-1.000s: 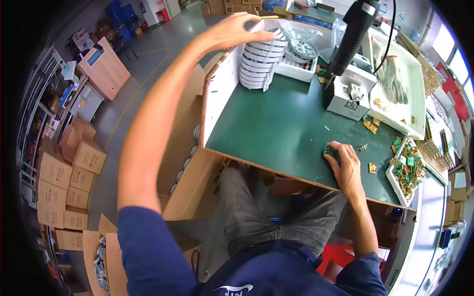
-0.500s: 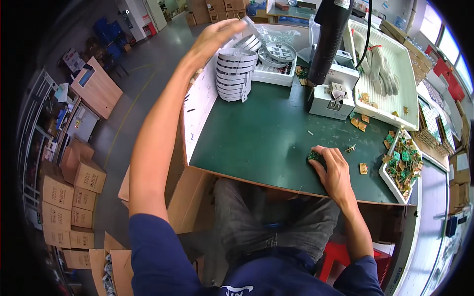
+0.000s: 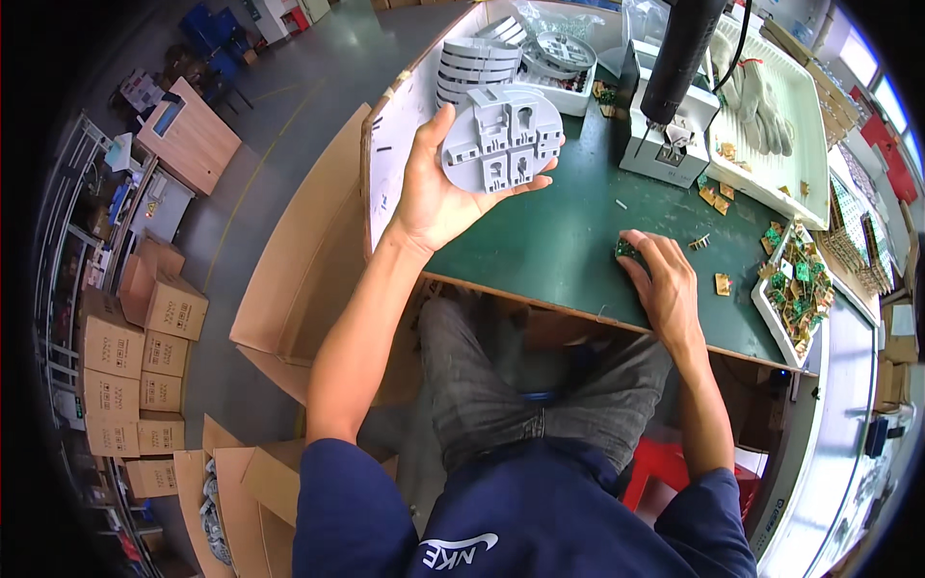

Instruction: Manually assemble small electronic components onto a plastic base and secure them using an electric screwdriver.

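A round grey plastic housing [image 3: 508, 138] with moulded slots and raised ribs rests in my left hand [image 3: 434, 188], my fingers wrapped behind it and the thumb at its left rim. It is held up over the left part of the green worktable [image 3: 549, 241], its ribbed side toward me. Low near the table's front edge, my right hand [image 3: 667, 281] pinches a small green circuit board [image 3: 626, 248] between thumb and fingertips. Behind the housing, more grey round housings [image 3: 477, 60] stand in a stack. A small pronged part [image 3: 699, 242] lies just right of my right hand.
At the back, a white tray [image 3: 575, 100] holds round parts. A grey machine [image 3: 665, 159] stands under a black cylindrical tool [image 3: 684, 63]. Gloves [image 3: 766, 111] lie in a large cream tray [image 3: 817, 183]. A white tray [image 3: 776, 323] at right holds several small boards. Cardboard cartons [image 3: 114, 376] stand at left.
My left hand has come back from the stack toward me, bringing a round grey housing over the table. My right hand keeps its hold on the circuit board. The view has shifted slightly.
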Demonstrator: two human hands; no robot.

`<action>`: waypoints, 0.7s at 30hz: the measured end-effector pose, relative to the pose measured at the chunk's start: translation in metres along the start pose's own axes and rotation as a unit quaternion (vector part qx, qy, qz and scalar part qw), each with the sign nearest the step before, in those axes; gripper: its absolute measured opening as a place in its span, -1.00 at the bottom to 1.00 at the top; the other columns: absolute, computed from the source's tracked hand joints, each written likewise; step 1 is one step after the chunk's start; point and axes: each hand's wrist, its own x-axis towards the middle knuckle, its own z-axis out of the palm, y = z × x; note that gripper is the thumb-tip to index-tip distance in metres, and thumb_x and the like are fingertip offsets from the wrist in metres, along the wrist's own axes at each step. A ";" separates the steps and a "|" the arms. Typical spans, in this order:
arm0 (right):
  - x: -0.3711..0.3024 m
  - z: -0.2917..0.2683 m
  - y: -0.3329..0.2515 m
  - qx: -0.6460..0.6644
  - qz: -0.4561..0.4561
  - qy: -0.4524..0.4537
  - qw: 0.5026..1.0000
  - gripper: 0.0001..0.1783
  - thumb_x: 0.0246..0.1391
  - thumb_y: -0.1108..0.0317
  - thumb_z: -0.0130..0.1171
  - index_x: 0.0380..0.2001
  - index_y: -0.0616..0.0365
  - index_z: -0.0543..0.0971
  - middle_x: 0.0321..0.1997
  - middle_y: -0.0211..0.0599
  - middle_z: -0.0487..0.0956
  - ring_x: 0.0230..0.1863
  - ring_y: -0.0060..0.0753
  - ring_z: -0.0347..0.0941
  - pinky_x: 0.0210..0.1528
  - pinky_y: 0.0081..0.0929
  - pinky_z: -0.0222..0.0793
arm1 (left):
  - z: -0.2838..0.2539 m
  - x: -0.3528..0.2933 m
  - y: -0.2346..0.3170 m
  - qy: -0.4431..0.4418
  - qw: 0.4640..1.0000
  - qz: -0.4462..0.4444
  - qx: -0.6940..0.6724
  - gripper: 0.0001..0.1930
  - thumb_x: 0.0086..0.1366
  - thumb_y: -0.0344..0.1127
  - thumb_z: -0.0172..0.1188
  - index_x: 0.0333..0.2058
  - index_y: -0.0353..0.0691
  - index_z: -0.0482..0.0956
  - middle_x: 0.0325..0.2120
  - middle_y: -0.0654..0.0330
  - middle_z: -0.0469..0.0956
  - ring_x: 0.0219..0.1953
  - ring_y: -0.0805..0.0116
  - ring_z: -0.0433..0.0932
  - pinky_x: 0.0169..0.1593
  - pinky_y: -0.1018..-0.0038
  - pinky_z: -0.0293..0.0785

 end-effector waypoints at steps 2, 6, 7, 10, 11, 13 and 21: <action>-0.001 0.001 0.000 -0.004 0.001 0.007 1.000 -0.61 0.04 0.44 0.39 -0.02 0.10 0.59 -0.10 -0.23 0.63 -0.11 -0.07 0.57 -0.10 -0.24 0.54 | -0.001 -0.005 -0.006 0.003 0.999 0.006 0.032 -0.07 0.37 0.33 0.00 0.41 -0.36 0.13 0.30 -0.44 0.24 0.27 -0.42 0.36 0.28 -0.14 0.39; -0.005 -0.001 0.001 0.001 0.018 0.004 1.000 -0.61 0.05 0.45 0.38 -0.01 0.10 0.61 -0.09 -0.19 0.62 -0.09 -0.03 0.56 -0.06 -0.26 0.53 | 0.003 -0.009 -0.017 -0.003 0.998 0.001 0.069 -0.10 0.37 0.32 0.01 0.37 -0.38 0.22 0.30 -0.37 0.27 0.24 -0.32 0.42 0.31 -0.04 0.38; -0.005 -0.002 0.002 -0.001 0.022 0.004 1.000 -0.61 0.05 0.45 0.38 -0.01 0.10 0.61 -0.09 -0.19 0.62 -0.09 -0.03 0.56 -0.06 -0.26 0.53 | 0.002 -0.010 -0.020 -0.005 0.998 -0.003 0.067 -0.10 0.37 0.32 0.01 0.37 -0.38 0.22 0.30 -0.37 0.27 0.24 -0.32 0.42 0.31 -0.04 0.38; -0.002 -0.012 0.004 -0.010 0.027 0.071 0.997 -0.62 0.13 0.43 0.36 0.03 0.16 0.61 -0.06 -0.19 0.66 -0.08 -0.18 0.61 -0.02 -0.34 0.53 | -0.008 -0.008 -0.036 -0.023 0.943 -0.046 0.328 -0.19 0.30 0.23 0.19 0.29 -0.33 0.39 0.31 -0.27 0.31 0.24 -0.23 0.42 0.35 0.05 0.33; -0.004 -0.013 0.008 -0.022 0.039 0.071 0.996 -0.62 0.13 0.43 0.36 0.03 0.16 0.61 -0.06 -0.19 0.66 -0.08 -0.18 0.61 -0.02 -0.34 0.53 | -0.006 -0.007 -0.047 -0.035 0.945 -0.052 0.320 -0.19 0.30 0.23 0.19 0.29 -0.33 0.39 0.31 -0.27 0.31 0.24 -0.23 0.42 0.35 0.05 0.33; -0.007 -0.008 0.021 0.244 0.193 0.095 0.946 -0.62 0.19 0.42 0.33 0.07 0.22 0.60 -0.03 -0.18 0.67 -0.04 -0.29 0.62 0.04 -0.37 0.52 | 0.003 -0.012 -0.076 -0.011 0.789 0.073 0.610 -0.25 0.27 0.17 0.29 0.21 -0.34 0.48 0.26 -0.21 0.38 0.24 -0.18 0.41 0.34 0.08 0.30; -0.012 -0.025 0.016 0.543 0.226 0.068 0.806 -0.56 0.28 0.31 0.28 0.15 0.30 0.55 0.08 -0.10 0.64 0.07 -0.30 0.59 0.23 -0.20 0.50 | 0.023 -0.011 -0.126 0.016 0.634 0.212 0.743 -0.41 0.17 0.03 0.44 0.12 -0.13 0.62 0.23 -0.12 0.42 0.27 -0.10 0.36 0.33 0.08 0.28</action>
